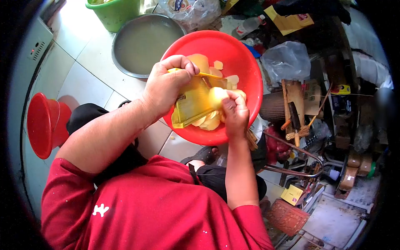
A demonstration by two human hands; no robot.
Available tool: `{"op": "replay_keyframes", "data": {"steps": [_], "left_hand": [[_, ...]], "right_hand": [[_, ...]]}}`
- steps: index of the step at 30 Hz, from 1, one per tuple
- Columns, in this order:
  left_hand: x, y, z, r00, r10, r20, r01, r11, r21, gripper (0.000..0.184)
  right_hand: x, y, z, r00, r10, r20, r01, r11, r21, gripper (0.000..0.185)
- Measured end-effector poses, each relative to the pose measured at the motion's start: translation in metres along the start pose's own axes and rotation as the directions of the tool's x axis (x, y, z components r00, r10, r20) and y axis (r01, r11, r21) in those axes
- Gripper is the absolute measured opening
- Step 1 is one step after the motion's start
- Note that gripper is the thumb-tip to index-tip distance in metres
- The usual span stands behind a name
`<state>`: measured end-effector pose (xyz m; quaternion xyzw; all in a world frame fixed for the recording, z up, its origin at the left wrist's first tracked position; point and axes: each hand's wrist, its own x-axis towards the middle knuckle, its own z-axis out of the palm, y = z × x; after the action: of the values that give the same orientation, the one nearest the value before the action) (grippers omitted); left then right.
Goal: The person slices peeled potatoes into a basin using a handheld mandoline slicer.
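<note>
My left hand [164, 85] is closed around the upper end of a yellow mandoline slicer [189, 108], which is tilted over a red basin [252, 79]. A peeled potato [217, 97] is gripped in my right hand [236, 111] and rests against the slicer's face. Pale potato slices [210, 121] lie in the basin below the slicer, and more show toward its far side. A larger peeled piece [199, 62] lies beyond my left fingers. The slicer's blade is blurred and partly hidden by the potato.
Behind the red basin stands a metal basin [118, 52] of cloudy water, with a green bucket [116, 16] beyond. A red bucket [39, 125] is at far left. To the right are a clear plastic bag [286, 62], a bottle [249, 27], boards and a wicker basket [287, 216].
</note>
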<state>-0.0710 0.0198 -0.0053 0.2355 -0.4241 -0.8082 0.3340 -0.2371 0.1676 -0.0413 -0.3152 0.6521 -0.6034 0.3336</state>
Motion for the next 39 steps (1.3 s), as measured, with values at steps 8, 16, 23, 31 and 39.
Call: {"op": "replay_keyframes", "data": {"steps": [8,16,23,31,39], "left_hand": [[-0.003,0.0,-0.002,0.999,-0.02,0.038,0.019,1.0,0.007,0.006],[-0.006,0.004,0.003,0.999,-0.025,0.031,0.024,0.999,0.044,0.006],[-0.003,0.004,0.0,0.998,-0.016,0.057,0.016,1.0,-0.001,0.007],[-0.005,0.005,0.003,0.999,-0.031,0.041,0.034,0.997,-0.062,0.009],[-0.007,0.007,0.009,0.999,-0.049,0.008,0.049,0.998,-0.049,0.01]], "right_hand": [[0.029,0.048,-0.023,0.976,-0.012,-0.218,-0.035,0.977,-0.211,0.034],[-0.013,-0.017,0.024,0.99,-0.134,0.039,0.138,0.98,-0.141,0.03],[0.031,0.04,-0.017,0.976,0.047,-0.211,-0.071,0.992,-0.108,0.029],[0.026,0.035,-0.012,0.959,0.059,-0.276,-0.099,0.986,-0.133,0.029],[-0.002,-0.001,0.019,0.995,-0.055,-0.082,0.046,0.993,-0.104,0.034]]}}
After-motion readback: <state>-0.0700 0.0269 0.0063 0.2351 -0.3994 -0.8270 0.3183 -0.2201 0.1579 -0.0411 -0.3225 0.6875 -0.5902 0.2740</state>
